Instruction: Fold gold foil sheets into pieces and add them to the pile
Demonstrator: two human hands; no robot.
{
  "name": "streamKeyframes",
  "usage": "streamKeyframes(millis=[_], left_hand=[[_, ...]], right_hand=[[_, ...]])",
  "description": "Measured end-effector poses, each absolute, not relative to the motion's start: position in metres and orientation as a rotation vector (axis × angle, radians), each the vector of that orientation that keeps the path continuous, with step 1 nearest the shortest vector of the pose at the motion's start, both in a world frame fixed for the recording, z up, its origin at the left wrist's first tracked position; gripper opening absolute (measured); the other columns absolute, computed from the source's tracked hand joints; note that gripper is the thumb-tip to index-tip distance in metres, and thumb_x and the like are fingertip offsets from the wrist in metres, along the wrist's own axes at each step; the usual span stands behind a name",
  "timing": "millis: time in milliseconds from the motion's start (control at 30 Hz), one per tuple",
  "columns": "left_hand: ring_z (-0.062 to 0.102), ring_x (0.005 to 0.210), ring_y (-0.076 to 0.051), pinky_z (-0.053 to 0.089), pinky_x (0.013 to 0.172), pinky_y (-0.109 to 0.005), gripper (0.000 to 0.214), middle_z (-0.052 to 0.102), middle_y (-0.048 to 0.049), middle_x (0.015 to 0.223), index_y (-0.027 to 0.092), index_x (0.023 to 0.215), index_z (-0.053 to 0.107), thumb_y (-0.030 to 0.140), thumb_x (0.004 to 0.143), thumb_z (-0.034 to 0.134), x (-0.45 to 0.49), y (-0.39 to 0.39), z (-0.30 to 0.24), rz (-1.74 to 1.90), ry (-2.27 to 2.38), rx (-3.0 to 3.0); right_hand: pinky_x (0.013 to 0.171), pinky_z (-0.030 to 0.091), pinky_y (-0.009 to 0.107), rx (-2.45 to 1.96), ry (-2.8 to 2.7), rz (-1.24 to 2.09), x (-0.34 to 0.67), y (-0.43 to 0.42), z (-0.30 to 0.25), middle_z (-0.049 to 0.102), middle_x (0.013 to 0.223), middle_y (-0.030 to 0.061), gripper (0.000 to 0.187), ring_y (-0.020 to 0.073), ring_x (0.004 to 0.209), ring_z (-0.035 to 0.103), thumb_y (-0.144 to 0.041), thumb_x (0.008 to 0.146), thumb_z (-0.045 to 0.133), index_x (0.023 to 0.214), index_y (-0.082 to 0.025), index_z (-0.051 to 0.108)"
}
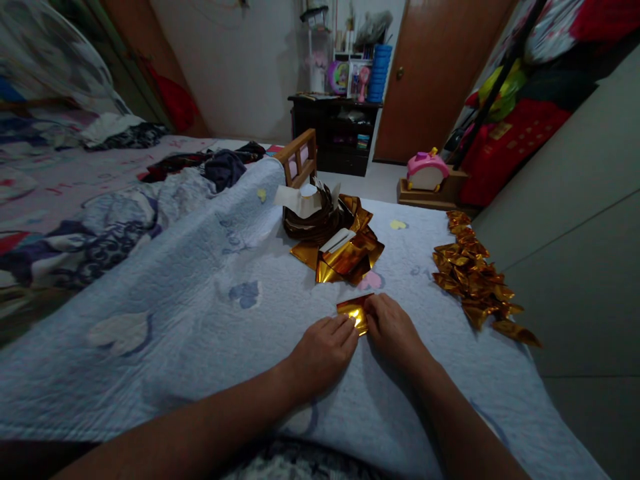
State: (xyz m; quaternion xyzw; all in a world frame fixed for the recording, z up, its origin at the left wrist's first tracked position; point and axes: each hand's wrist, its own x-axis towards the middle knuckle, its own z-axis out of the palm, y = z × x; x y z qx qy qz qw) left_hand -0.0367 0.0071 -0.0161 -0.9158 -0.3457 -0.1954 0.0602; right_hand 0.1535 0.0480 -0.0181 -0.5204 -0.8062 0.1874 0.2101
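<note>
A small piece of gold foil paper [354,311] lies on the pale blue quilt [210,313] in front of me. My left hand [323,353] rests palm down, fingertips pressing on the paper's near left edge. My right hand [393,328] covers its right side, fingers curled and pinching the paper's edge. Behind the paper is a loose stack of gold foil sheets [345,257]. Several folded gold pieces [473,273] lie in a row along the quilt's right edge.
A dark woven basket [313,220] with white paper in it stands behind the foil stack. Crumpled bedding and clothes [100,220] fill the left. A wooden bed rail [299,157], dark cabinet [337,130], pink toy [427,170] and door [435,73] lie beyond.
</note>
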Motion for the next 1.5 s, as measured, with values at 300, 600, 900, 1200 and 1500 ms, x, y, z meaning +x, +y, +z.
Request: streamKeyframes(millis=[300,600,900,1200,1500], left_hand=[[0.070,0.095,-0.026,0.061,0.076,-0.037,0.016,0.073,-0.0110,0.101,0.010,0.100,0.067,0.012,0.097,0.051,-0.039,0.015,-0.013,-0.558,-1.008,-2.764],[0.068,0.090,-0.023,0.059,0.076,-0.035,0.020,0.071,-0.0092,0.094,0.013,0.088,0.065,0.013,0.098,0.048,-0.048,0.023,-0.014,-0.570,-0.968,-2.748],[0.061,0.087,-0.022,0.056,0.076,-0.036,0.015,0.066,-0.0067,0.091,0.015,0.092,0.063,0.018,0.099,0.051,-0.047,0.028,-0.019,-0.569,-1.098,-2.858],[0.051,0.122,-0.030,0.048,0.103,-0.051,0.032,0.057,-0.0133,0.132,0.017,0.121,0.059,0.015,0.090,0.061,-0.044,0.030,-0.017,-0.798,-1.630,-2.700],[0.047,0.123,-0.029,0.044,0.108,-0.051,0.044,0.063,-0.0100,0.128,0.018,0.129,0.060,0.013,0.086,0.065,-0.048,0.040,-0.019,-0.918,-1.662,-2.867]], right_hand=[[0.077,0.044,0.028,-1.500,-2.302,0.477,0.150,0.044,-0.009,0.059,0.095,0.0064,0.025,0.0184,0.087,0.057,-0.014,0.097,0.046,0.108,-0.020,0.067],[0.084,0.044,0.035,-1.426,-2.372,0.327,0.146,0.040,-0.008,0.062,0.105,0.0096,0.022,0.0230,0.094,0.052,-0.016,0.098,0.050,0.110,-0.019,0.068],[0.088,0.042,0.039,-1.367,-2.469,0.275,0.147,0.042,-0.011,0.062,0.135,0.0071,0.036,0.0262,0.108,0.051,-0.012,0.094,0.052,0.124,-0.026,0.065],[0.093,0.042,0.043,-1.362,-2.453,0.301,0.149,0.042,-0.015,0.059,0.143,0.0077,0.041,0.0288,0.117,0.050,-0.012,0.095,0.049,0.131,-0.027,0.062],[0.096,0.041,0.043,-1.341,-2.409,0.349,0.148,0.041,-0.010,0.059,0.140,0.0089,0.038,0.0275,0.117,0.049,-0.013,0.098,0.046,0.131,-0.024,0.061]])
